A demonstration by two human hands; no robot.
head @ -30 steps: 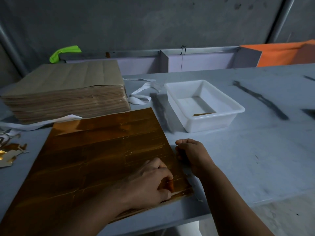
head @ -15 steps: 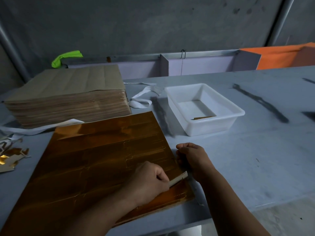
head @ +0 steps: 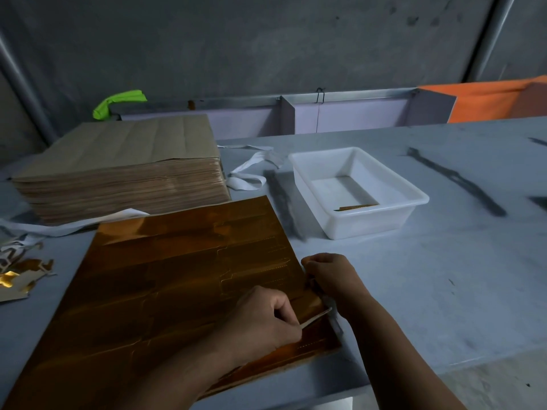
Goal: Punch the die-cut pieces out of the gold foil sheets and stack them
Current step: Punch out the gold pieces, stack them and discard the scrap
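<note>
A large gold foil sheet [head: 165, 279] lies flat on the grey table in front of me, die-cut lines showing on its right half. My left hand [head: 263, 318] rests on the sheet near its right front corner and pinches a narrow die-cut strip [head: 318, 316] that is lifted off the sheet, pale underside showing. My right hand [head: 331, 273] is curled at the sheet's right edge, fingers gripping that edge. A white plastic tray [head: 414, 202] behind it holds a gold piece [head: 356, 207].
A thick stack of brown-backed sheets [head: 124, 170] stands at the back left. Foil scraps [head: 20, 276] lie at the left edge, white straps [head: 248, 176] between stack and tray. The table's front edge runs just below the sheet.
The left hand has peeled a narrow strip up from the sheet's right front corner; one second ago it pressed flat there. The right hand stayed at the edge.
</note>
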